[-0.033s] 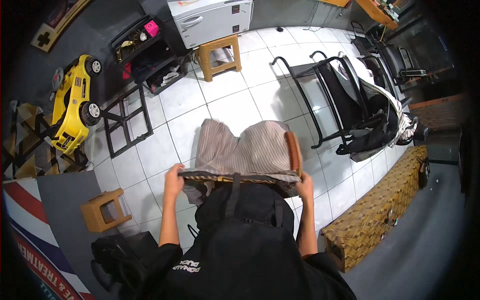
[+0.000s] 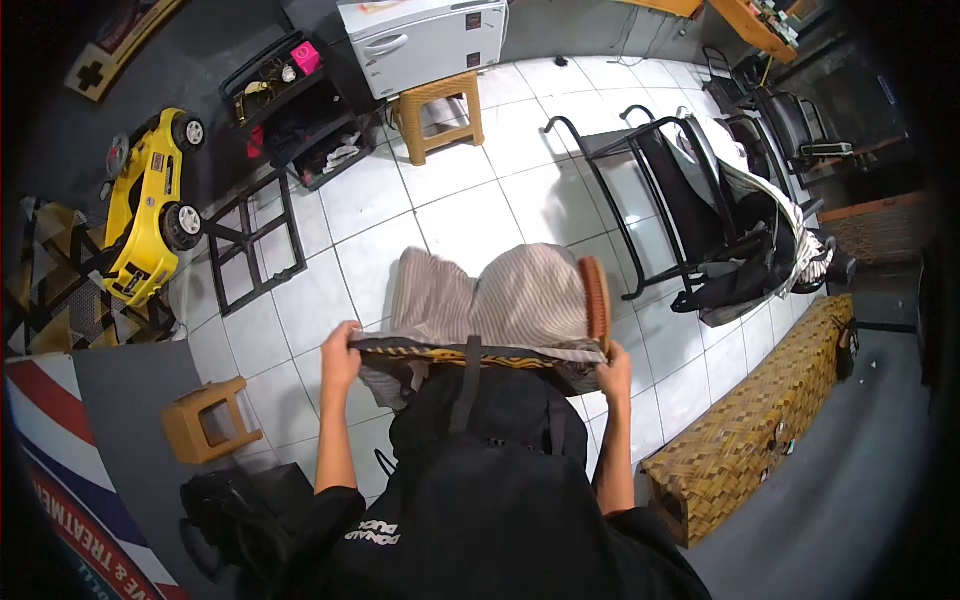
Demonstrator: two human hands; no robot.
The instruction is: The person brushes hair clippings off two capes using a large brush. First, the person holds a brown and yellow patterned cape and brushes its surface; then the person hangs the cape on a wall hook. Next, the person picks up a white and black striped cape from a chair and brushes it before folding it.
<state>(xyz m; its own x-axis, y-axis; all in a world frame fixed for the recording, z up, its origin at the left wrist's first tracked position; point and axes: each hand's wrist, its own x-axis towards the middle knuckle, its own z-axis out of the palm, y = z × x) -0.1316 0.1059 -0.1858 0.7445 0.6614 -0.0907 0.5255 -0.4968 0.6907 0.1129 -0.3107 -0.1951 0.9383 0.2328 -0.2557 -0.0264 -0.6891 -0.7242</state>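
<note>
Grey-tan striped cloth [image 2: 530, 295] spans the frame's centre, its near edge pinched by left fingers [image 2: 350, 331] and right fingers [image 2: 612, 360]; a long brown bristled brush [image 2: 598, 300] adjoins the latter.

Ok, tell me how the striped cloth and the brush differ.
Size: the striped cloth is broad, while the brush is slim and much smaller.
Look: the cloth is greyish-beige with stripes; the brush is orange-brown with bristles.
Hold: the cloth's near edge is stretched between the left hand and right hand, whereas the brush is only by the right.
Shared: both reach the right hand.
</note>
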